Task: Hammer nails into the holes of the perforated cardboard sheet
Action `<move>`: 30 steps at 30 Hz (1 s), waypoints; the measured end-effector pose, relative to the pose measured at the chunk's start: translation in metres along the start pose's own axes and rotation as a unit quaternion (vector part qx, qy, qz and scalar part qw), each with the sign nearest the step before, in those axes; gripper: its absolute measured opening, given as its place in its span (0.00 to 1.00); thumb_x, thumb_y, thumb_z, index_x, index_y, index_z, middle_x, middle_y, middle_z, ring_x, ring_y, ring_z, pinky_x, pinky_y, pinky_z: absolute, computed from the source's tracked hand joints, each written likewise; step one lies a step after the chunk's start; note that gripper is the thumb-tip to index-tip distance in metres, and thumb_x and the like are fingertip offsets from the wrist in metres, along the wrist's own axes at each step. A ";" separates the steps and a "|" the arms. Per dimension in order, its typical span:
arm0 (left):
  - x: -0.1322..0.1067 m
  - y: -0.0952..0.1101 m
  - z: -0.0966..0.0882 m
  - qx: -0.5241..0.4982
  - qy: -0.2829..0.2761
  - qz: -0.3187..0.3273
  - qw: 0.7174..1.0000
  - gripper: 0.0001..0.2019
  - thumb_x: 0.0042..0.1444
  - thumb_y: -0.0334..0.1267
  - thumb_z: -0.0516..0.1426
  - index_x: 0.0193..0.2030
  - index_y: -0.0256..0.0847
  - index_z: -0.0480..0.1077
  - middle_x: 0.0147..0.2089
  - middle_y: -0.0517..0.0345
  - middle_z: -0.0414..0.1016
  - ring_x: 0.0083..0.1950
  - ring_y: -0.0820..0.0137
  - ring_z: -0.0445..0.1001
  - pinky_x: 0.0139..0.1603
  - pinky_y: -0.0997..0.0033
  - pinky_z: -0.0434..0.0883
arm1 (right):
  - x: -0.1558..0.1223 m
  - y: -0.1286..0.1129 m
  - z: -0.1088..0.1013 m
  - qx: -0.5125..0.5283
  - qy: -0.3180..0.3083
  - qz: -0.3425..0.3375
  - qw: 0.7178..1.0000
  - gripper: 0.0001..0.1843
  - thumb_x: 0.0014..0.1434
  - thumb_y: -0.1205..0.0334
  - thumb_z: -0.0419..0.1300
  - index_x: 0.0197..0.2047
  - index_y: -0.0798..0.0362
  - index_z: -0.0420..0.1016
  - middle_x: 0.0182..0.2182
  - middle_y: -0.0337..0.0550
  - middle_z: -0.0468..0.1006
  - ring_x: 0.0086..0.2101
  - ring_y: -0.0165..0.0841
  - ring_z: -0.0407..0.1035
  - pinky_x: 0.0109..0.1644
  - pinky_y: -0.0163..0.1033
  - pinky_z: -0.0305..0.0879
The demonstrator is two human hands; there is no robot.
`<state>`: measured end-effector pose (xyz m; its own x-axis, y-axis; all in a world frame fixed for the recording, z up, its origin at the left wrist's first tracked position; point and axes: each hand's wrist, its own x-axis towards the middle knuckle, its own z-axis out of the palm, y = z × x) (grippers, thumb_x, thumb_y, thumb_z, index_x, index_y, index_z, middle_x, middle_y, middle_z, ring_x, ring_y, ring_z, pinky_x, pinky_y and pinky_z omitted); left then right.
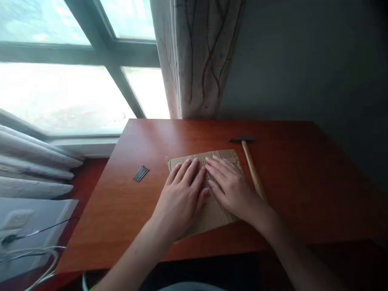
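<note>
A brown piece of cardboard [217,214] lies flat on the reddish wooden table [303,182]. My left hand [182,196] rests palm down on its left half, fingers stretched out. My right hand [228,184] lies flat on its right half, fingers extended toward the left hand. Neither hand holds anything. A hammer [251,165] with a wooden handle and dark head lies just right of the cardboard, close to my right hand. A small bundle of dark nails [141,173] sits on the table to the left of my left hand.
The table stands against a dark wall, with a patterned curtain [197,60] behind it and a window [66,81] at the left. Left of the table are folded blinds, a white surface and cables [33,250].
</note>
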<state>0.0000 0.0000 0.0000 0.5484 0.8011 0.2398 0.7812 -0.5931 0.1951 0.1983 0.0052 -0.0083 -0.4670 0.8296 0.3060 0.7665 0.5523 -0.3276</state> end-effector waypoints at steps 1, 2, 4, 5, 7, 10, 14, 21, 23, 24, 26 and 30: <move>-0.001 -0.001 0.001 -0.008 -0.002 -0.001 1.000 0.26 0.71 0.44 0.51 0.70 0.34 0.66 0.75 0.38 0.61 0.75 0.45 0.61 0.73 0.40 0.62 | -0.001 0.001 0.001 0.009 0.002 0.002 1.000 0.24 0.71 0.65 0.51 0.65 0.64 0.72 0.67 0.55 0.70 0.67 0.46 0.62 0.73 0.57 0.59; -0.002 -0.003 0.002 -0.017 -0.002 -0.003 1.000 0.26 0.70 0.43 0.52 0.70 0.34 0.66 0.75 0.38 0.60 0.75 0.46 0.60 0.73 0.41 0.62 | -0.001 0.002 0.002 0.017 0.003 0.004 1.000 0.25 0.71 0.65 0.51 0.67 0.61 0.71 0.67 0.54 0.70 0.68 0.45 0.61 0.73 0.57 0.59; -0.003 -0.005 0.004 -0.034 0.002 -0.004 0.999 0.26 0.70 0.43 0.52 0.71 0.35 0.65 0.76 0.39 0.59 0.76 0.47 0.59 0.74 0.42 0.62 | -0.003 0.004 0.005 0.028 0.006 0.005 1.000 0.25 0.71 0.65 0.50 0.68 0.59 0.69 0.68 0.52 0.69 0.69 0.44 0.59 0.73 0.57 0.58; -0.004 -0.005 0.005 -0.043 0.007 -0.004 0.999 0.26 0.70 0.43 0.53 0.71 0.36 0.65 0.76 0.39 0.59 0.76 0.47 0.59 0.74 0.42 0.62 | -0.003 0.004 0.005 0.034 0.008 0.006 0.999 0.25 0.71 0.65 0.50 0.68 0.57 0.69 0.68 0.51 0.69 0.69 0.43 0.59 0.73 0.57 0.58; -0.004 -0.006 0.006 -0.058 0.020 -0.005 0.998 0.26 0.69 0.42 0.53 0.71 0.37 0.64 0.76 0.40 0.59 0.76 0.48 0.59 0.74 0.43 0.61 | -0.004 0.006 0.007 0.037 0.010 0.004 0.999 0.26 0.71 0.64 0.49 0.69 0.57 0.68 0.68 0.51 0.68 0.69 0.43 0.58 0.73 0.57 0.58; -0.006 -0.007 0.005 -0.088 0.042 -0.003 0.995 0.24 0.68 0.41 0.55 0.69 0.39 0.66 0.74 0.42 0.63 0.74 0.50 0.62 0.74 0.44 0.62 | -0.005 0.006 0.006 0.023 0.014 -0.001 1.000 0.25 0.71 0.64 0.49 0.68 0.59 0.69 0.69 0.51 0.68 0.69 0.43 0.59 0.73 0.57 0.57; -0.009 -0.022 0.001 -0.168 0.147 -0.064 0.973 0.16 0.67 0.37 0.56 0.59 0.42 0.73 0.66 0.47 0.73 0.69 0.56 0.68 0.71 0.51 0.66 | -0.004 0.004 0.003 0.005 0.011 0.001 1.000 0.25 0.72 0.63 0.50 0.68 0.56 0.69 0.68 0.50 0.69 0.69 0.43 0.59 0.73 0.57 0.58; -0.003 -0.062 0.010 -0.454 0.197 -0.345 0.798 0.18 0.57 0.48 0.64 0.48 0.39 0.73 0.44 0.52 0.78 0.43 0.64 0.76 0.43 0.66 0.74 | -0.004 0.002 0.000 -0.009 0.002 -0.003 1.000 0.24 0.72 0.64 0.49 0.67 0.59 0.70 0.69 0.51 0.68 0.69 0.43 0.59 0.74 0.57 0.57; 0.000 -0.064 0.013 -0.556 0.150 -0.358 0.735 0.16 0.54 0.48 0.66 0.38 0.38 0.73 0.35 0.57 0.75 0.35 0.70 0.72 0.36 0.72 0.71 | -0.004 0.002 0.000 -0.011 0.000 -0.002 1.000 0.24 0.72 0.64 0.49 0.67 0.60 0.70 0.69 0.51 0.68 0.69 0.43 0.59 0.74 0.56 0.57; 0.002 -0.064 0.014 -0.581 0.140 -0.358 0.717 0.15 0.52 0.48 0.67 0.34 0.37 0.73 0.31 0.59 0.72 0.32 0.72 0.69 0.34 0.74 0.69 | -0.004 0.002 -0.001 -0.009 0.000 -0.001 1.000 0.24 0.72 0.63 0.49 0.67 0.60 0.70 0.69 0.51 0.68 0.69 0.43 0.59 0.74 0.56 0.57; 0.004 -0.063 0.016 -0.597 0.139 -0.355 0.706 0.15 0.51 0.46 0.67 0.29 0.37 0.72 0.28 0.61 0.69 0.29 0.75 0.66 0.31 0.76 0.65 | -0.004 0.001 -0.002 -0.006 -0.002 0.001 1.000 0.25 0.72 0.64 0.49 0.67 0.59 0.69 0.69 0.51 0.68 0.69 0.42 0.59 0.74 0.56 0.56; 0.006 -0.064 0.018 -0.592 0.153 -0.353 0.708 0.14 0.48 0.44 0.69 0.27 0.37 0.71 0.25 0.62 0.67 0.27 0.76 0.63 0.27 0.77 0.60 | -0.003 0.001 -0.003 -0.007 -0.007 0.001 1.000 0.24 0.71 0.64 0.50 0.67 0.62 0.70 0.68 0.53 0.69 0.69 0.43 0.59 0.74 0.57 0.56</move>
<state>-0.0418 0.0439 -0.0282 -0.0858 0.9840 -0.1560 -0.0679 0.1504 0.9863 0.2017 0.0030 -0.0071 -0.4719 0.8313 0.2938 0.7734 0.5503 -0.3147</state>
